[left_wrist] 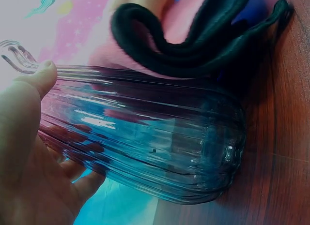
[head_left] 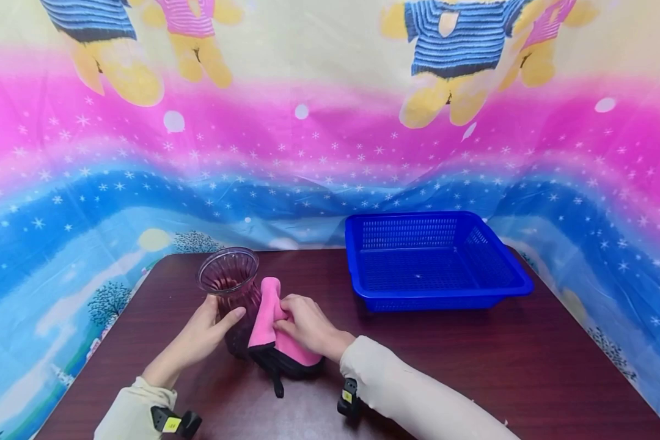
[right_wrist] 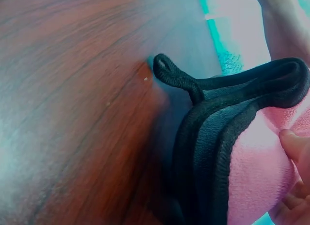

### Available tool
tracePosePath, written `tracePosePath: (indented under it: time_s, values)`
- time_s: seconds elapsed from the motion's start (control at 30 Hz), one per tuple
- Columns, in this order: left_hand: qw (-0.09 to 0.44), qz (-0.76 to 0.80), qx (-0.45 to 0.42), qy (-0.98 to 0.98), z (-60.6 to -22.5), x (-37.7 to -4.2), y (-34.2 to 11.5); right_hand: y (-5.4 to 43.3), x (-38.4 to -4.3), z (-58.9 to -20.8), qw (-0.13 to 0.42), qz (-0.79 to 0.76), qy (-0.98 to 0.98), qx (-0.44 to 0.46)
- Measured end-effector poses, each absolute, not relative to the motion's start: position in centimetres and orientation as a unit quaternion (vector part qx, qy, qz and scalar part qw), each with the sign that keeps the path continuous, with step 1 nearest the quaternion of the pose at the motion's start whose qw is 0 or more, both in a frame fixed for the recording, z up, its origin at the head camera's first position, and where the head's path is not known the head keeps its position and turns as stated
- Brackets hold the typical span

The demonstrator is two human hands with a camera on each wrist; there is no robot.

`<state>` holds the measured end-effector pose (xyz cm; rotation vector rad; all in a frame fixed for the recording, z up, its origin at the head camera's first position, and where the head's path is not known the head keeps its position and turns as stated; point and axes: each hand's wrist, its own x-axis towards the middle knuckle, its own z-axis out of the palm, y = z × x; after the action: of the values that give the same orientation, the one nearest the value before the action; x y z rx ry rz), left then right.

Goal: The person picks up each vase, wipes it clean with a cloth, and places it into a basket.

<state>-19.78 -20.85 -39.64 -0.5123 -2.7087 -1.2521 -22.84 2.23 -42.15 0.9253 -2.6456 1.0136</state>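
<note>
My left hand (head_left: pixel 198 336) grips a clear, purplish ribbed glass vase (head_left: pixel 241 315) from its left side, thumb in front. The vase has a flared rim and leans slightly; whether its base touches the table I cannot tell. My right hand (head_left: pixel 310 324) pinches a folded pink cloth (head_left: pixel 264 324) with black trim, close against the vase's right side. In the right wrist view, the thumb and fingers press into the pink cloth (right_wrist: pixel 256 172), and a black hanging loop (right_wrist: pixel 169 72) sticks out from its edge. The left wrist view shows the vase's thick base (left_wrist: pixel 227 147).
A blue plastic basket (head_left: pixel 418 299) with perforated sides stands at the back right of the dark reddish-brown wooden table (head_left: pixel 445 373). Behind the table hangs a colourful printed curtain (head_left: pixel 308 140). Each sleeve carries a small black wrist device (head_left: pixel 348 397).
</note>
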Motion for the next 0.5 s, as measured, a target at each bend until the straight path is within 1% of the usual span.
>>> tracePosePath:
  time_s: [0.13, 0.5]
  values:
    - [0.063, -0.411, -0.172, -0.893, -39.7, -19.8, -20.8, 2.0, -22.7, -41.5, 0.094, 0.35, -0.88, 0.307]
    - [0.063, -0.407, -0.181, -0.893, -39.6, -19.7, -20.9, 1.5, -22.5, -39.9, 0.095, 0.405, -0.859, 0.298]
